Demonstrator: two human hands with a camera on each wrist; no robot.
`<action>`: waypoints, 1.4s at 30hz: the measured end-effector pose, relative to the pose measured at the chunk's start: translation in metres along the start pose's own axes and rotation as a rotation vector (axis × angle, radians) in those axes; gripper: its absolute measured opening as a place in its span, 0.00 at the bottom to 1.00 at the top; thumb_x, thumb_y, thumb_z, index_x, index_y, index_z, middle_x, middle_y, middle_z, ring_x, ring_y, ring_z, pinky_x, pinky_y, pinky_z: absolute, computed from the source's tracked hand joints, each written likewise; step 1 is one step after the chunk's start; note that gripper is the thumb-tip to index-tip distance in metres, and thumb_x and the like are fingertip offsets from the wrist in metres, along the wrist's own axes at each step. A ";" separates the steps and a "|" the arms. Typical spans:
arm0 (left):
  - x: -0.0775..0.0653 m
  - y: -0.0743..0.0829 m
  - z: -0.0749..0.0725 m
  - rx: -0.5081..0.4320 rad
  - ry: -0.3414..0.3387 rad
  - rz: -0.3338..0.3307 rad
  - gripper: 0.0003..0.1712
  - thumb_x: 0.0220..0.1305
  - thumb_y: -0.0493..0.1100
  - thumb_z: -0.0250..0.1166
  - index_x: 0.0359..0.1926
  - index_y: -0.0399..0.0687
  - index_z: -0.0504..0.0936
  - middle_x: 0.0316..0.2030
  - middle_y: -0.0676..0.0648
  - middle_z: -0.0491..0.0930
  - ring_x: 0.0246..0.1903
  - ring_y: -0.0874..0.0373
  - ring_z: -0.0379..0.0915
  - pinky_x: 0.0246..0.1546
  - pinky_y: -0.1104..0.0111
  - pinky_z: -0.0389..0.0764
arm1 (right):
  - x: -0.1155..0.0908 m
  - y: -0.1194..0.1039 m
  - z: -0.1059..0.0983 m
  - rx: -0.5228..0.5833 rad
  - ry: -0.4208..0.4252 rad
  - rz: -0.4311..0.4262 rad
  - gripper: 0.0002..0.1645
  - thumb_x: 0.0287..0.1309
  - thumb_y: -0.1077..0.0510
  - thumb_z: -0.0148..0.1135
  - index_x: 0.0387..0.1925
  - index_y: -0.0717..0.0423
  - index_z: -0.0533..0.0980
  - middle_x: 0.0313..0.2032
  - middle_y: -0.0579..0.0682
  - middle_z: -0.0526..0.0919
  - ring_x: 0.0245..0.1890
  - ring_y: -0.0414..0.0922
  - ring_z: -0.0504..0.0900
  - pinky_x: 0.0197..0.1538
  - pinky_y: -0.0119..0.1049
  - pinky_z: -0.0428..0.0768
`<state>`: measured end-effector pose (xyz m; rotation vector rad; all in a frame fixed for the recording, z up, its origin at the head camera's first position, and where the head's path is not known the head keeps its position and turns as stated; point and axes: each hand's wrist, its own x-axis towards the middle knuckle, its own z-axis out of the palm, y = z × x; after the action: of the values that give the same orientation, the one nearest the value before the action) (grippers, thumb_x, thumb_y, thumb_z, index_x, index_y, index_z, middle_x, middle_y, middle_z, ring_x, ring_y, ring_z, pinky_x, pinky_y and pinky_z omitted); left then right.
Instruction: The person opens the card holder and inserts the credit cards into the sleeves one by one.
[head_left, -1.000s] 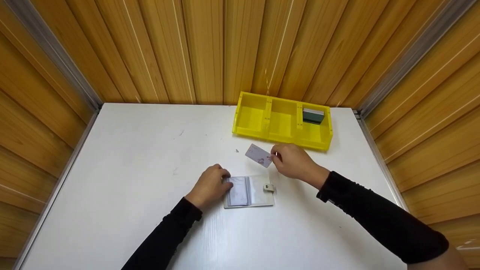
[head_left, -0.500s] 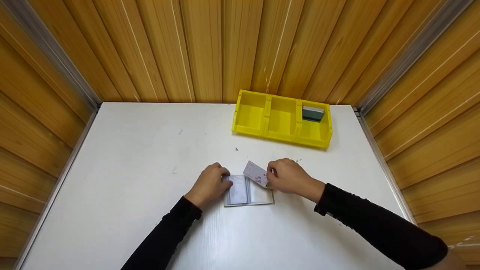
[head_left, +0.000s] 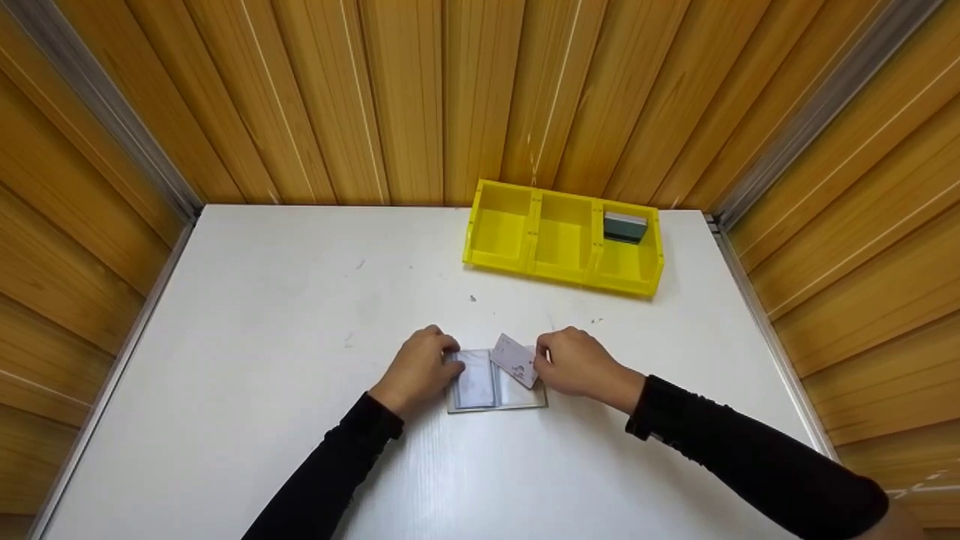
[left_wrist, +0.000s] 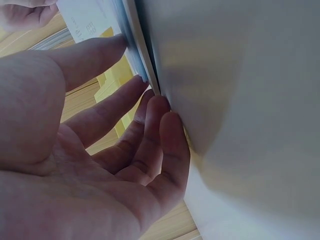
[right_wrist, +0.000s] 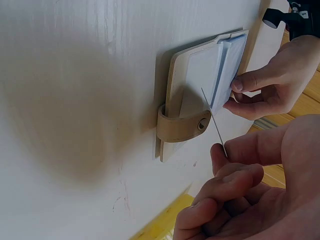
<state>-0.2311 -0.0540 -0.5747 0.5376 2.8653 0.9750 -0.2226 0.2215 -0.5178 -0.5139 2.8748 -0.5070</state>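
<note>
An opened card holder (head_left: 475,386) with clear plastic sleeves lies on the white table. My left hand (head_left: 418,369) grips its left side, the thumb on the sleeves and the other fingers along the outer edge. A pale card (head_left: 513,360) with a small printed design is pinched between thumb and index finger of my right hand (head_left: 576,364). The card hovers tilted over the holder's right half, seen edge-on in the right wrist view. There, a beige snap strap (right_wrist: 182,128) curls up from the holder's edge; in the head view the card and hand hide it.
Behind the hands stands a yellow bin (head_left: 562,274) with three compartments. Its right compartment holds a dark green and white stack of cards (head_left: 625,228). Wood-patterned panels (head_left: 405,105) border the white table (head_left: 247,315) at the back and sides.
My right hand has brought the card down and toward me, from beside the yellow bin to over the holder's right half. My left hand has kept its place on the card holder.
</note>
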 end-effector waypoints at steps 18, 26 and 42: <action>0.002 0.000 -0.001 0.012 -0.026 -0.013 0.15 0.60 0.48 0.69 0.45 0.45 0.87 0.40 0.47 0.79 0.38 0.57 0.71 0.42 0.64 0.74 | -0.002 -0.001 0.005 0.105 -0.032 0.043 0.11 0.61 0.52 0.57 0.23 0.44 0.79 0.15 0.40 0.71 0.18 0.40 0.70 0.23 0.33 0.67; 0.002 0.001 -0.002 0.015 -0.028 -0.011 0.15 0.61 0.48 0.69 0.45 0.45 0.86 0.40 0.47 0.79 0.40 0.57 0.72 0.45 0.62 0.75 | -0.003 -0.005 0.008 0.141 -0.074 0.062 0.11 0.59 0.51 0.57 0.23 0.44 0.80 0.16 0.40 0.74 0.14 0.37 0.66 0.18 0.30 0.63; 0.000 0.001 -0.001 0.012 -0.016 -0.009 0.15 0.59 0.48 0.69 0.44 0.44 0.87 0.39 0.46 0.79 0.39 0.55 0.72 0.43 0.61 0.74 | -0.004 -0.015 0.011 0.083 -0.141 0.050 0.13 0.60 0.51 0.58 0.22 0.45 0.81 0.15 0.39 0.75 0.17 0.38 0.70 0.24 0.32 0.67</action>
<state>-0.2314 -0.0538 -0.5739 0.5309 2.8593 0.9480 -0.2122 0.2065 -0.5219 -0.4438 2.7123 -0.5564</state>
